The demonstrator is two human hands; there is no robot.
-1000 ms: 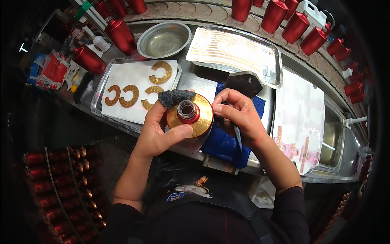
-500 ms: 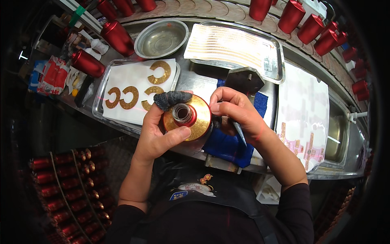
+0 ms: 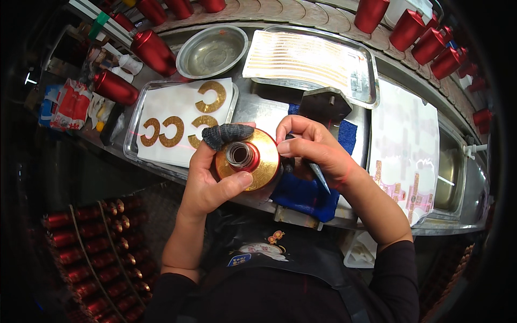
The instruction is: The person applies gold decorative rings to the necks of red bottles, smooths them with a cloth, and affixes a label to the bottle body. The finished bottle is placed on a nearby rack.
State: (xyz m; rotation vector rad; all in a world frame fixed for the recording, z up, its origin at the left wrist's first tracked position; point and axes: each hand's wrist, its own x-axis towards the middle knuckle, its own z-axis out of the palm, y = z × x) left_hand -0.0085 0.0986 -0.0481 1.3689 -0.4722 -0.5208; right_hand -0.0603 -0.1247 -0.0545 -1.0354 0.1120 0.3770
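Note:
A red bottle with an uncapped clear threaded neck is gripped in my left hand, tilted with its mouth toward me. Around the neck, a gold patterned ring-shaped sticker covers the shoulder. My left thumb presses on this ring, and a dark knitted finger cover on that hand lies across its far side. My right hand has thumb and forefinger pinched at the ring's right edge. A slim pointed metal tool, perhaps tweezers, sticks out from under the right palm.
Gold C-shaped stickers lie on a tray at left. Beyond are a metal bowl and a tray with a gold-striped sheet. A dark metal block and blue cloth sit nearby. Red bottles line the conveyor.
Red bottles on the conveyor have shifted to the right. The bottle in my left hand has moved very slightly; my right fingers stay at the ring's edge.

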